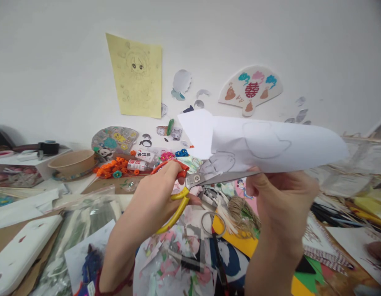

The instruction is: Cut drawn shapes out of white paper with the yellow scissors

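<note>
My left hand grips scissors with one red and one yellow handle loop. Their blades point right and lie along the lower edge of a white sheet of paper. Pencil outlines show on the sheet, and its left end has angular cut edges. My right hand pinches the paper's lower edge near the blade tips, with the sheet curling over to the right. Whether the blades are fully closed is hidden by the paper. Below the hands lies a pile of coloured paper scraps.
On the wall hang a yellow drawing and a painted fan shape. Orange flower-like pieces and a tan bowl stand at the back left. A twine ball and a tape ring sit near the middle.
</note>
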The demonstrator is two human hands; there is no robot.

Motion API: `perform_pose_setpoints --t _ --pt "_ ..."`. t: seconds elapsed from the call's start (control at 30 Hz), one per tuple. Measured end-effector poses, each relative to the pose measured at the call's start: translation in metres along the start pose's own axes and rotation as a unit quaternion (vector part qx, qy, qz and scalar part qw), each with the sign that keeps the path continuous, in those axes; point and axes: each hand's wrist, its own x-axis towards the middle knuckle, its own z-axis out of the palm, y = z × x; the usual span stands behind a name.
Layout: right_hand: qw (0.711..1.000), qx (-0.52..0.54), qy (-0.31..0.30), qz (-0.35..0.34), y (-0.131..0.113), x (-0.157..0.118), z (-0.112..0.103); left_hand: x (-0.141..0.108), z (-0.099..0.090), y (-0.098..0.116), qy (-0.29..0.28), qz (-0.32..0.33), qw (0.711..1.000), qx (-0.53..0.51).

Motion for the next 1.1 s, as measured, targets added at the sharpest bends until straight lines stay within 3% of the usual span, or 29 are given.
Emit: perform_pose_setpoints --t 0.33,0.77,1.1 --pt "1.0 -0.003 -0.011 0.007 0.0013 -0.0011 -0.0032 0.0018 0.0013 -0.0035 0.008 0.018 1.0 -0.001" --pt "0.998 0.03 -0.06 0.007 -0.0013 -0.0027 -0.0056 0.0018 -0.0018 -0.0006 0.006 -0.009 1.0 -0.008" --pt "0.999 0.017 -0.048 0.01 -0.0002 -0.0024 -0.0047 0.0014 -0.0019 -0.0021 0.009 -0.008 1.0 -0.007"
